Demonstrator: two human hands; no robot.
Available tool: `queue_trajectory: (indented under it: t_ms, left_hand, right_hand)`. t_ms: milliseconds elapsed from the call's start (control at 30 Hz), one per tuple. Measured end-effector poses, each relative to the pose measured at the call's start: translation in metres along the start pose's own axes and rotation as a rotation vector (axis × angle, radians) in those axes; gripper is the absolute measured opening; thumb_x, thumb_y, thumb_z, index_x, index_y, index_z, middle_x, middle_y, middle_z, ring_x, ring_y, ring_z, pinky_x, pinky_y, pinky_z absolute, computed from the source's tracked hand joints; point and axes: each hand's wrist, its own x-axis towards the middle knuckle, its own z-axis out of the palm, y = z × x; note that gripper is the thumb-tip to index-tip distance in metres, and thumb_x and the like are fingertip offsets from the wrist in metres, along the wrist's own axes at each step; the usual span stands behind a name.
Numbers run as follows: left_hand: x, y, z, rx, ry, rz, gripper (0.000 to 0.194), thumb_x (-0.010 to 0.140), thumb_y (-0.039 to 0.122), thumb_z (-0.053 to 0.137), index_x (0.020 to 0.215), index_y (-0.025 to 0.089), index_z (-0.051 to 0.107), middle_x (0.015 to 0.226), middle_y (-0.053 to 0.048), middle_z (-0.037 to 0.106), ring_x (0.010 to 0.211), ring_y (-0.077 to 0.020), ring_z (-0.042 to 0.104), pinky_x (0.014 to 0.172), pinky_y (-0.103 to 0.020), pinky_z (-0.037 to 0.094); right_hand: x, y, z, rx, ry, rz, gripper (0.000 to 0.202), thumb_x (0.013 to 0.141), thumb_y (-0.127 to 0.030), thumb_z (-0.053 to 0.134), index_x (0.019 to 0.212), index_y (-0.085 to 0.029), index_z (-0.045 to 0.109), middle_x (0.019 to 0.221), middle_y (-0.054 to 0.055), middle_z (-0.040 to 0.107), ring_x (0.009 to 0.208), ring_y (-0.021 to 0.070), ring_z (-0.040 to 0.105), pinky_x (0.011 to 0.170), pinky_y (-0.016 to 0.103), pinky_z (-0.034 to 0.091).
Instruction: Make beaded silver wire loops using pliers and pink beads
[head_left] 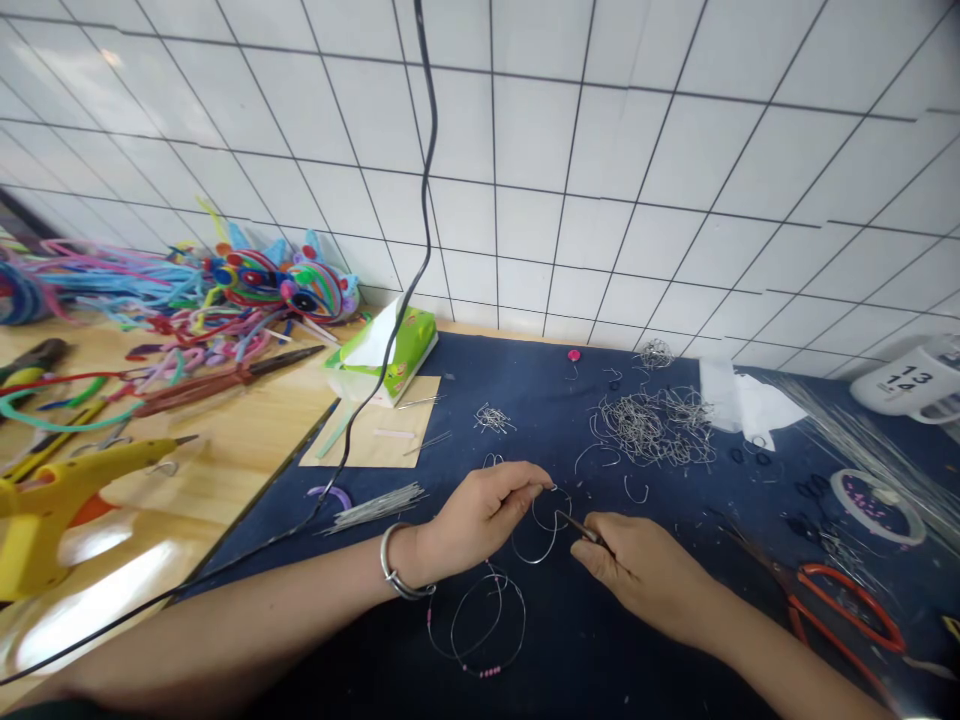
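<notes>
My left hand (487, 510), with a silver bangle at the wrist, pinches a thin looped metal wire (534, 562) between thumb and fingertips. Opposite it, my right hand (649, 575) is closed around slim dark pliers (585, 528); their handles are mostly hidden in the palm. The narrow tip of the pliers meets the wire loop. Below my left wrist, wire rings threaded with pink beads (491, 671) lie on the dark blue mat (600, 650). A bundle of straight wire pieces (379, 505) rests left of my left hand.
Tangled wire hooks (649, 428) lie beyond my hands. Red-handled scissors (847, 605), a round bead dish (911, 520) and a white mug (900, 385) stand right. Leftward are a tissue box (412, 350), a yellow glue gun (67, 500) and colourful pipe cleaners (127, 285). A black cable (429, 150) hangs across.
</notes>
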Motion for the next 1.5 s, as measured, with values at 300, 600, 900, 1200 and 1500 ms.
queue_trajectory:
  t_ms: [300, 600, 900, 1200, 1500]
  left_hand:
    - [-0.002, -0.002, 0.000, 0.020, 0.020, 0.058, 0.022, 0.087, 0.015, 0.042, 0.103, 0.017, 0.057, 0.092, -0.005, 0.063, 0.081, -0.0130, 0.057, 0.073, -0.026, 0.046]
    - [-0.001, -0.006, 0.001, 0.006, 0.001, 0.105, 0.023, 0.086, 0.014, 0.042, 0.103, 0.018, 0.057, 0.092, -0.004, 0.062, 0.083, -0.0138, 0.056, 0.074, -0.027, 0.044]
    - [-0.002, 0.010, 0.009, -0.797, 0.008, -0.324, 0.021, 0.089, 0.031, 0.042, 0.097, 0.015, 0.053, 0.072, -0.002, 0.055, 0.068, -0.0120, 0.053, 0.065, -0.026, 0.042]
    - [-0.005, 0.015, 0.016, -1.376, 0.104, -0.466, 0.022, 0.091, 0.033, 0.039, 0.084, 0.016, 0.052, 0.053, 0.006, 0.034, 0.049, -0.0062, 0.036, 0.062, -0.025, 0.040]
    - [-0.002, 0.012, 0.011, -1.449, 0.103, -0.483, 0.020, 0.090, 0.032, 0.041, 0.081, 0.016, 0.050, 0.053, 0.007, 0.023, 0.044, -0.0051, 0.021, 0.047, -0.019, 0.032]
  right_hand:
    - [0.000, 0.000, -0.004, 0.001, -0.050, -0.002, 0.039, 0.089, -0.049, 0.030, 0.069, -0.018, 0.043, 0.066, 0.000, 0.053, 0.057, 0.0107, 0.045, 0.052, 0.024, 0.025]
    - [-0.001, 0.001, -0.001, -0.056, -0.055, -0.028, 0.039, 0.088, -0.050, 0.031, 0.069, -0.019, 0.042, 0.063, -0.001, 0.053, 0.053, 0.0095, 0.044, 0.050, 0.022, 0.024]
    - [0.003, 0.005, 0.005, -0.199, 0.102, 0.004, 0.037, 0.089, -0.048, 0.030, 0.074, -0.019, 0.045, 0.068, 0.001, 0.057, 0.056, 0.0132, 0.052, 0.050, 0.023, 0.025]
    - [0.005, 0.004, 0.014, -0.200, 0.153, -0.038, 0.038, 0.089, -0.049, 0.029, 0.073, -0.019, 0.046, 0.067, 0.000, 0.057, 0.056, 0.0137, 0.054, 0.049, 0.023, 0.027]
    - [0.003, -0.001, 0.020, -0.166, 0.112, -0.107, 0.036, 0.089, -0.046, 0.032, 0.075, -0.018, 0.047, 0.067, 0.001, 0.057, 0.057, 0.0132, 0.053, 0.052, 0.024, 0.032]
